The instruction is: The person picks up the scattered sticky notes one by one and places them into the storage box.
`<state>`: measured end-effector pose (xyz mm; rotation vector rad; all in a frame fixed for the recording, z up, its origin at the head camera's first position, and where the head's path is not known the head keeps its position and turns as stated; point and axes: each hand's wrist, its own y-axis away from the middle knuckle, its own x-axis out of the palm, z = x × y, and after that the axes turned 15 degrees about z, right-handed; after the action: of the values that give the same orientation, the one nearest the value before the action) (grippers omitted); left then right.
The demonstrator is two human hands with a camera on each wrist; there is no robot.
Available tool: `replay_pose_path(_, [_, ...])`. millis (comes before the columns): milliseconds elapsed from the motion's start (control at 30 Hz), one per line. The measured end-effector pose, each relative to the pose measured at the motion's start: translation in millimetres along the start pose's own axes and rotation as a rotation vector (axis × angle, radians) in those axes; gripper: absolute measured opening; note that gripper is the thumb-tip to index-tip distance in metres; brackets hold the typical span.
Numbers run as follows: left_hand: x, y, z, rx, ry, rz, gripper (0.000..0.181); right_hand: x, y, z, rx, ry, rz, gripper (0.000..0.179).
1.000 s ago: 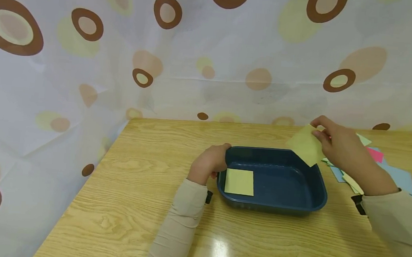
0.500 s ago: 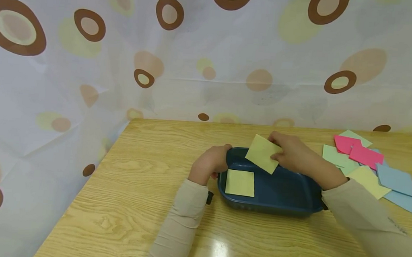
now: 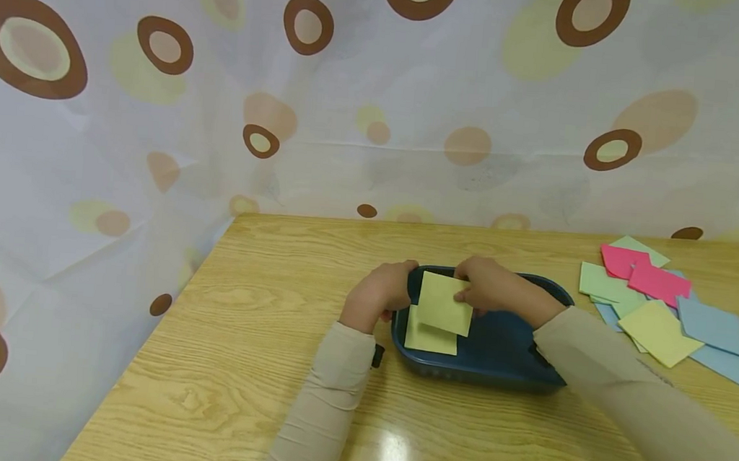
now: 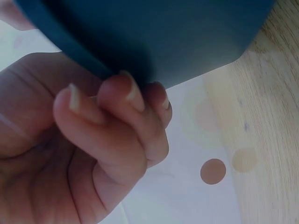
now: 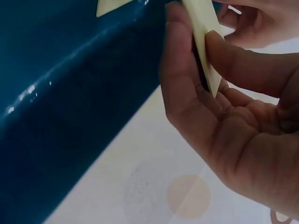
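Meanwhile, right hand (image 3: pixel 494 287): pinched a yellow note (image 3: pixel 440 305) over the left part of the blue tray (image 3: pixel 500 346).
Left hand (image 3: pixel 375 296): held the tray's left rim, fingers curled.
Second note (image 3: pixel 431 342): lay inside, partly hidden.

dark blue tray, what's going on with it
A person's left hand grips the left end of the dark blue tray, while the right hand pinches a yellow paper note over it. Another yellow note lies inside, partly hidden by the held one. To the right, a loose pile of pink, green, blue and yellow notes lies on the table.
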<state>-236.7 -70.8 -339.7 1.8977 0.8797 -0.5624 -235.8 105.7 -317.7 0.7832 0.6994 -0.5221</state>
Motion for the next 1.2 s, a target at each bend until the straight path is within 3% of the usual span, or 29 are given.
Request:
replay_pose_path(333, [-0.5,3.0,-1.1,-0.011,-0.022,0.002,0.065,3,-25.3,1,0.064,0.001,0.204,0.03])
replay_pose_path(500, [-0.4,3.5,-1.1,-0.013,-0.043,-0.004,0.064,6,-36.6,1,0.116,-0.05,0.257,0.022])
replay_pose_path(733, [-0.3,3.6,-0.6,0.024,-0.03,-0.007,0.053,10,-48.5,1,0.157,-0.026,0.279,0.011])
replay_pose_path(900, [-0.2,3.9,-1.2,0.023,-0.036,-0.008,0.056,17,-53.7,-2,0.191,-0.009,0.283,0.005])
replay_pose_path(1200, [-0.5,4.2,-0.9,0.022,-0.039,-0.011,0.06,20,-59.3,-5,0.225,-0.011,0.266,0.019])
